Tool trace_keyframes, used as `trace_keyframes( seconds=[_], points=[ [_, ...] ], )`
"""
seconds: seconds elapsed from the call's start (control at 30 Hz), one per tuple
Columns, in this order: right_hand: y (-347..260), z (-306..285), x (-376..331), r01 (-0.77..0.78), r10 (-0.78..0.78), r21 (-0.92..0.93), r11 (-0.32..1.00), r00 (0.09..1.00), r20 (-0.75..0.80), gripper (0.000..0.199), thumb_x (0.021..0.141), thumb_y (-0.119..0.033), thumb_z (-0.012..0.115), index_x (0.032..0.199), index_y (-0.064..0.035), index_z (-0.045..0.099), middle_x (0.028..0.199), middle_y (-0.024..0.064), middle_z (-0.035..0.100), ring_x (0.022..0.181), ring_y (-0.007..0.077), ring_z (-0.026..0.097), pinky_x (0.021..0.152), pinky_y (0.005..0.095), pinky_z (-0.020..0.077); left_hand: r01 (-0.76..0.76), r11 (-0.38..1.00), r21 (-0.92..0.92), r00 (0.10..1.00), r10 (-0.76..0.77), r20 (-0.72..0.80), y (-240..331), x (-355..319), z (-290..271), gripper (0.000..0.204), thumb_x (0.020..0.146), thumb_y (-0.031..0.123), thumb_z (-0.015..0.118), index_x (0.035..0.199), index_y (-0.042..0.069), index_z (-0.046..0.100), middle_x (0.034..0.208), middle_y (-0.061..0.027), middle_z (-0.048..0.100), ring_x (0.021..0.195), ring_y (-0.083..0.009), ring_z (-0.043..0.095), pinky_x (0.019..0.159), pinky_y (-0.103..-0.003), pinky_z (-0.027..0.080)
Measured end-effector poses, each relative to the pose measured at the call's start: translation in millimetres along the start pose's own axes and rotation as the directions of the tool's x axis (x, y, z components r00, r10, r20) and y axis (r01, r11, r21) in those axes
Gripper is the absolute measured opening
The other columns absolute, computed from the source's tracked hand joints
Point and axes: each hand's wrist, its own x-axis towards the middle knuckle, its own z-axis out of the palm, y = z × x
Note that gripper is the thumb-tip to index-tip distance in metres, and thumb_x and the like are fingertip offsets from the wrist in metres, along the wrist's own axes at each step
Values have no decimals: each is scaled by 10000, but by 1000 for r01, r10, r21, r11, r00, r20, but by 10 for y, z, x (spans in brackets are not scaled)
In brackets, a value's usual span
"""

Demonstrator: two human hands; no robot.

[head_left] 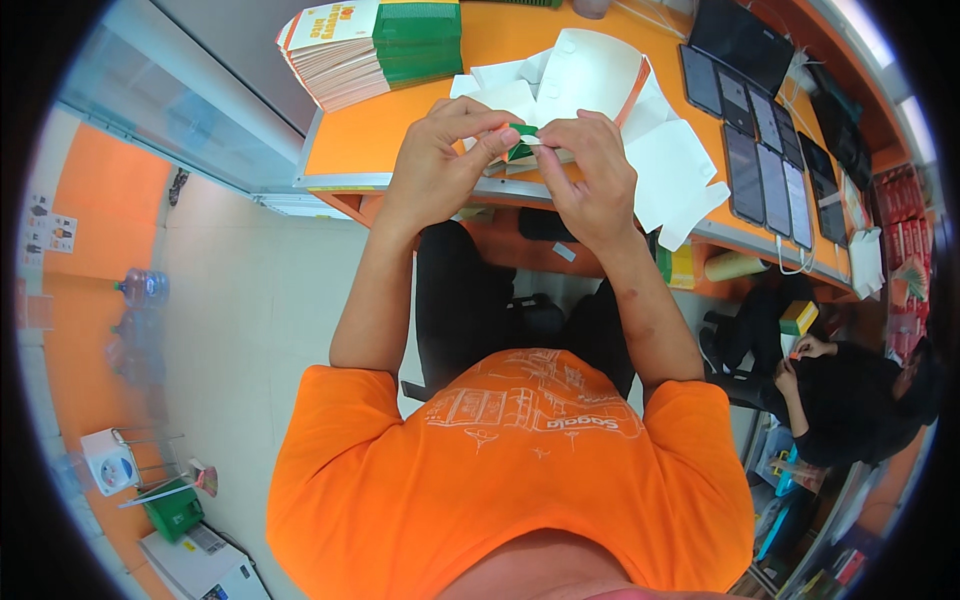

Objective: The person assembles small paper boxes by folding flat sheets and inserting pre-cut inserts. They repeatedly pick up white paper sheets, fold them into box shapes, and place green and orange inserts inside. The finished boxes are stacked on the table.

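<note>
My left hand (445, 155) pinches a small green, orange and white piece (519, 150) between thumb and fingers, above the near edge of the desk. From the other side, my right hand (598, 180) has its thumb and fingertips closed on the white edge of the same piece. It looks like folded card, but its exact kind is too small to make out. Right behind the hands lie white unfolded cartons (590, 75), with a loose white flap sheet (675, 175) hanging over the edge by my right wrist.
A thick stack of flat printed cartons (370, 50) stands on the orange desk (345, 145) at the far left. Several phones (760, 165) with cables and a dark laptop (740, 40) lie at the right. A co-worker in black (850, 390) sits low at the right, holding something small.
</note>
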Motion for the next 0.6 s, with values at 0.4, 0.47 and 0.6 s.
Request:
trace_keyframes(
  seconds=[0.4,0.47,0.6],
  points=[
    [-15,30,15,17,-17,39,999,1000,1,125,819,-1,727,904,-53,651,910,66,701,827,282,638,859,410,500,2,1000,-5,995,-2,103,-2,20,-87,189,966,175,700,1064,31,774,913,-50,692,912,-172,600,844,-308,475],
    [-30,13,24,-5,3,44,999,999,33,115,826,-6,723,903,-50,650,912,68,703,835,281,643,857,400,502,15,1000,-1,993,-15,114,26,22,-97,183,964,181,699,1051,41,779,891,-52,682,919,-187,590,848,-320,472],
    [-99,-42,60,-235,211,155,960,965,156,131,849,-19,723,948,-33,638,931,83,708,901,280,672,866,368,520,-23,999,35,989,18,150,63,41,-125,150,956,176,699,996,61,786,842,-50,659,942,-214,582,882,-347,469]
  ],
)
